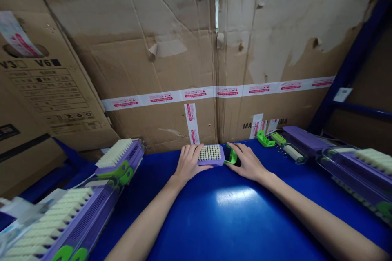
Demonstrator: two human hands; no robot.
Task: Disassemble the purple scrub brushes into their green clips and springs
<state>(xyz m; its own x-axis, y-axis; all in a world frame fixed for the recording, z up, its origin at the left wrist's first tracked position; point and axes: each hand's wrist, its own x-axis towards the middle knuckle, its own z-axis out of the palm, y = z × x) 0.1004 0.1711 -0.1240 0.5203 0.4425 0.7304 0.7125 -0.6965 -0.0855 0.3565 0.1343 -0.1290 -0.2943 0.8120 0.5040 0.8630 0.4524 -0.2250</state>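
A purple brush head (219, 163) with short cream bristle tufts lies at the far part of the blue table, bristles facing up. My left hand (186, 164) grips its left end, thumb along the near side and fingers along the far side. Right beside its other end is a bright green plastic bracket (234, 156). My right hand (247, 162) pinches this bracket between thumb and fingers. The bracket is close to the brush head's right end; I cannot tell whether they touch.
Purple brushes with green parts (114, 159) are stacked along the left side. More purple brushes (361, 171) lie on the right, near a loose green bracket (265, 139) and a clear-cased piece (289, 149). Taped cardboard (159, 69) walls the back of the blue table (196, 220).
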